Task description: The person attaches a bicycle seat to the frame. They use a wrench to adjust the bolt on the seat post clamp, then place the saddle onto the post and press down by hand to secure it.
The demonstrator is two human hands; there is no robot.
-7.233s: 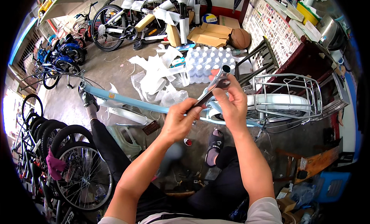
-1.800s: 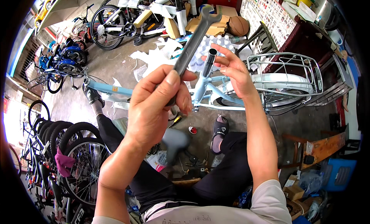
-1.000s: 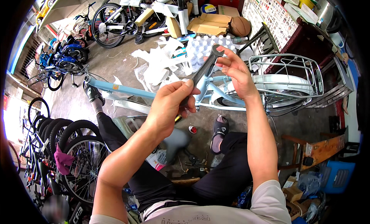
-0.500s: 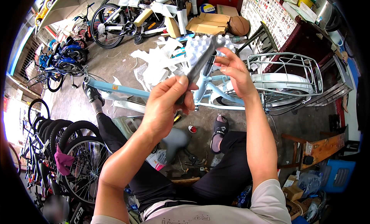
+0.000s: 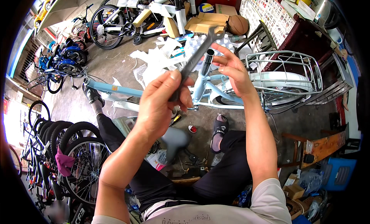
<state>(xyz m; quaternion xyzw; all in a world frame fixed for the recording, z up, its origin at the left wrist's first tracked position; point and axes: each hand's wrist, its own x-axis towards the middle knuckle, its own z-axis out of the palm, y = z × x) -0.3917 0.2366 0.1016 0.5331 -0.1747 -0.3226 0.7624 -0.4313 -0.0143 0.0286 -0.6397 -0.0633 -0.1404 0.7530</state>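
One open-ended wrench point(image 5: 194, 58), dark grey steel, runs up the middle of the view, its jaw end toward one o'clock and its handle buried in the left hand point(image 5: 160, 104). That hand is clenched round the lower shaft, thumb laid along the metal, which keeps the long tool steady and lets it be swung from the far end for leverage. The wrench head sits just beside the top of the seat tube point(image 5: 207, 60), a dark open pipe rising from the pale blue bicycle frame point(image 5: 115, 91).

At two o'clock from the wrench, the right hand point(image 5: 235, 69) is open and grips nothing, its fingers spread and curled lightly near the tube's mouth; whether the fingertips touch the tube I cannot tell. Held so, it seems placed to steady or guide the part while the other hand works the tool.

The frame lies across the floor from nine to three o'clock, low enough for a seated person to reach; a wire rear basket point(image 5: 285, 71) sits over its back wheel at three o'clock. Below, at six o'clock, a grey saddle point(image 5: 173, 141) rests between the person's knees, off the bike. Torn white wrapping point(image 5: 154, 62) lies on the concrete at eleven o'clock, with flattened cardboard point(image 5: 204, 23) and a basketball point(image 5: 237, 25) beyond at twelve. Spare tyres point(image 5: 73, 135) stand at eight o'clock.
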